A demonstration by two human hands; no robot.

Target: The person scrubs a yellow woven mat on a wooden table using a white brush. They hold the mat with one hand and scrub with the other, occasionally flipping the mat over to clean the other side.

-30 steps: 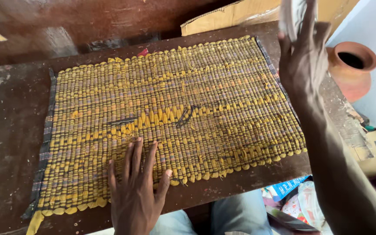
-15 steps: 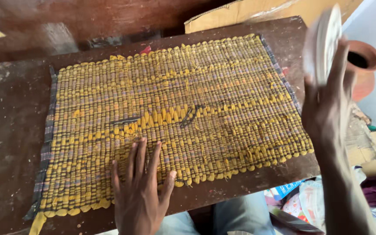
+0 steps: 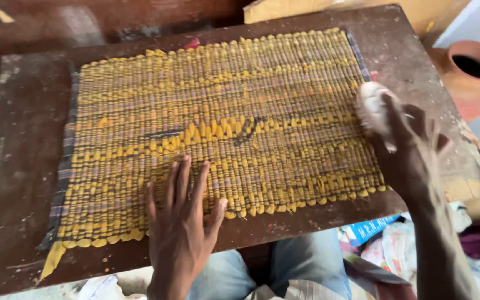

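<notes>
A dark wooden table (image 3: pixel 23 166) is covered by a yellow woven mat (image 3: pixel 223 128) laid flat across its middle. The mat's near edge is pressed by the left hand (image 3: pixel 181 222), flat with fingers spread, nothing grasped. At the mat's right edge a blurred white object (image 3: pixel 372 105) is gripped in the right hand (image 3: pixel 406 150). A clay pot (image 3: pixel 468 75) is seen beyond the table's right side.
</notes>
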